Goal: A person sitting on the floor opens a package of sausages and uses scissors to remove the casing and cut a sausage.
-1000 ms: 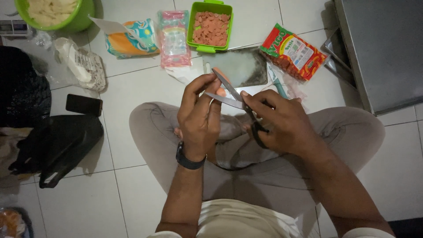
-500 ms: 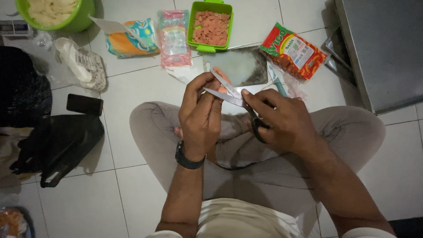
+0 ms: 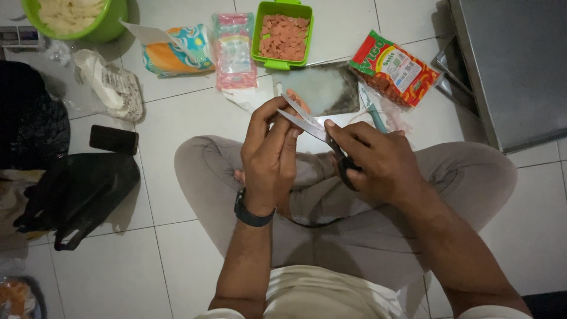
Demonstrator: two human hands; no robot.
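— Where are the scissors (image 3: 313, 131)?
— I see them in the right hand (image 3: 378, 162), blades parted, tips at the left hand (image 3: 270, 147) (pinching something pinkish) above the lap.

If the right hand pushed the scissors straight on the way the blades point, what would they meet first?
The right hand aims the scissors up and left, at the left hand. The blades would probably meet its fingertips and the pinkish piece there first; depth is unclear.
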